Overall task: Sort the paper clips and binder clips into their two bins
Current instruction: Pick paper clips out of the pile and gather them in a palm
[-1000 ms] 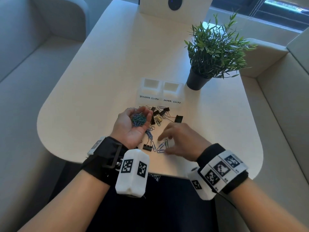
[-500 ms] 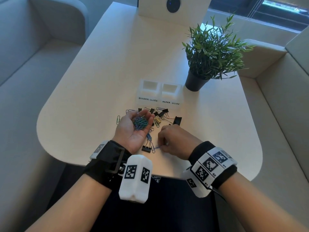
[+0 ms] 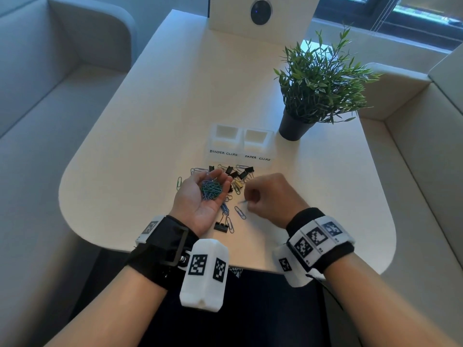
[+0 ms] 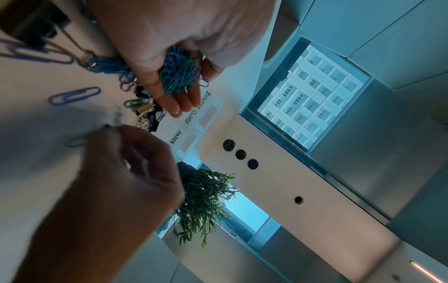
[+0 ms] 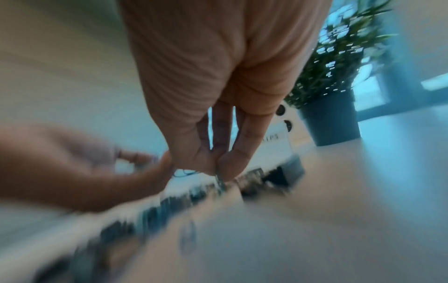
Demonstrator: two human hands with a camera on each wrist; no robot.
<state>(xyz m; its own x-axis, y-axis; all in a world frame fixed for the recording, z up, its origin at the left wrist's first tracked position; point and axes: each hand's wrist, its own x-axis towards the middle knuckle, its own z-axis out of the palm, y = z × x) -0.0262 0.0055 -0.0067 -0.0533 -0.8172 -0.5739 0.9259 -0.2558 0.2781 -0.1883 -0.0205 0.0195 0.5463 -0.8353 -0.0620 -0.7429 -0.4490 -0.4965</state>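
Observation:
My left hand (image 3: 204, 196) lies palm up over the table, fingers relaxed, with a heap of blue and green paper clips (image 3: 211, 190) in the palm, also seen in the left wrist view as the paper clips (image 4: 180, 76). Just to its right, my right hand (image 3: 246, 201) pinches one paper clip (image 3: 242, 202) between thumb and fingertips (image 5: 225, 166) just above the tabletop. Loose paper clips (image 3: 240, 212) and black binder clips (image 3: 238, 174) lie between and beyond the hands. Behind them stand two white bins, labelled BINDER CLIPS (image 3: 226, 144) and PAPER CLIPS (image 3: 258, 147).
A potted plant (image 3: 318, 86) stands right of the bins. One black binder clip (image 3: 221, 226) sits close to the table's front edge (image 3: 250, 267). Grey sofa seats flank the table on both sides. A white panel (image 3: 260, 18) rises at the far end.
My right hand went from lying flat over the clips near the front edge to pinching one clip and drawing it up and back. The left hand stays cupped.

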